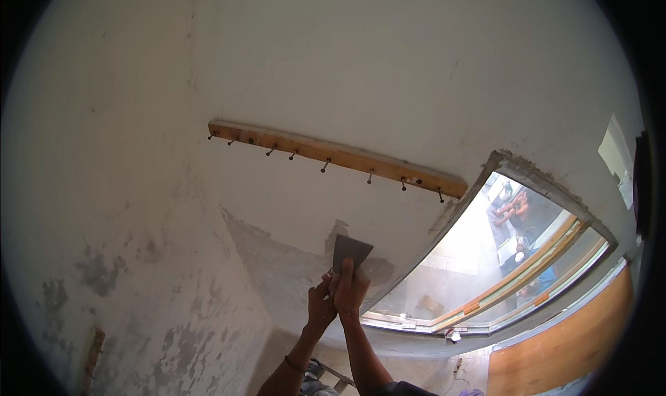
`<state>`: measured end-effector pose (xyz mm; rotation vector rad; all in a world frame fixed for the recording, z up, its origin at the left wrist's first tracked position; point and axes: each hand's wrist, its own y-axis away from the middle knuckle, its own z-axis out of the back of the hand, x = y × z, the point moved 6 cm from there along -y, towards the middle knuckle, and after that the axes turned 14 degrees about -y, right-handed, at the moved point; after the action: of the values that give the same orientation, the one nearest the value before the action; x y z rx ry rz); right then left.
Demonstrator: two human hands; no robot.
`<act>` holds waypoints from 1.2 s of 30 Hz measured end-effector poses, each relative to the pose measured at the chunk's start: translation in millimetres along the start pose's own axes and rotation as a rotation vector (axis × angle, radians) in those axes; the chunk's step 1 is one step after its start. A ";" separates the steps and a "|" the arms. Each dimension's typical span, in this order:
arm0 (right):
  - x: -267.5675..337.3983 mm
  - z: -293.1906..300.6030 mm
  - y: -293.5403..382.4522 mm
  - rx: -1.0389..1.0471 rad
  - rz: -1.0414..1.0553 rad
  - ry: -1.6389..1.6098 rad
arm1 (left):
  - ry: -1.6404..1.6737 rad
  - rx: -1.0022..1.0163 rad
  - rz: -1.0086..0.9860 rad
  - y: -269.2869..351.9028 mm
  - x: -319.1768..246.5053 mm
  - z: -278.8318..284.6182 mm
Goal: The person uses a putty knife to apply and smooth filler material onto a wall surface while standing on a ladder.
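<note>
Both my hands are raised together against a painted plaster wall (291, 203). A wide-bladed scraper (351, 249) is held with its dark blade up against the wall, near the border between white paint and bare grey plaster (270, 261). My right hand (351, 289) grips it, the thumb or a finger laid on the blade's base. My left hand (321, 303) is closed around the lower part of the handle, which the fingers mostly hide. Above the hands, a wooden rail (333, 159) with several nails or pegs is fixed to the wall.
To the right is a window opening with a wooden frame (515, 287); people show beyond the glass. An orange-brown panel (567, 333) stands at lower right. Below my arms, part of a ladder or stand (338, 380) is visible. A short wooden strip (93, 357) is on the left wall.
</note>
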<state>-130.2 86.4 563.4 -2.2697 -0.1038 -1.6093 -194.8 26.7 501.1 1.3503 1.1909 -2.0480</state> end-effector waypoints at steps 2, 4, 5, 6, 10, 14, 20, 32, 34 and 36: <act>-3.1 2.3 -0.5 -0.005 -0.018 -0.072 | -0.008 0.065 0.009 0.8 -0.4 -3.7; 6.0 -1.8 -5.5 0.034 0.062 0.011 | -0.065 0.089 0.115 -4.4 2.9 -7.8; 9.1 -2.9 -5.2 0.039 0.072 0.008 | -0.062 0.083 0.106 -5.5 -1.7 -6.3; 5.4 0.4 -1.7 0.018 0.031 0.027 | -0.079 0.080 0.109 -1.3 -6.2 -3.3; 0.1 -0.5 2.2 0.015 0.061 -0.067 | -0.126 0.108 0.108 1.3 2.7 -0.1; -45.8 9.9 13.2 -0.003 -0.083 -0.027 | -0.100 0.106 0.144 20.4 36.2 -1.7; -73.2 24.4 16.4 0.024 -0.014 0.152 | 0.027 0.042 0.137 35.4 63.9 -10.8; -21.8 -15.8 3.6 0.095 0.120 0.224 | -0.082 -0.010 0.021 -0.5 45.8 4.9; -22.8 -20.2 -5.1 0.064 0.057 0.128 | -0.083 0.187 0.165 -10.0 54.6 -1.5; -49.5 -9.4 1.6 0.033 -0.005 0.145 | -0.064 0.162 0.173 3.6 64.8 -2.8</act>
<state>-155.6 88.9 519.9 -2.1227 -0.0977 -1.7550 -219.6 34.3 441.6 1.3974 0.8650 -2.0820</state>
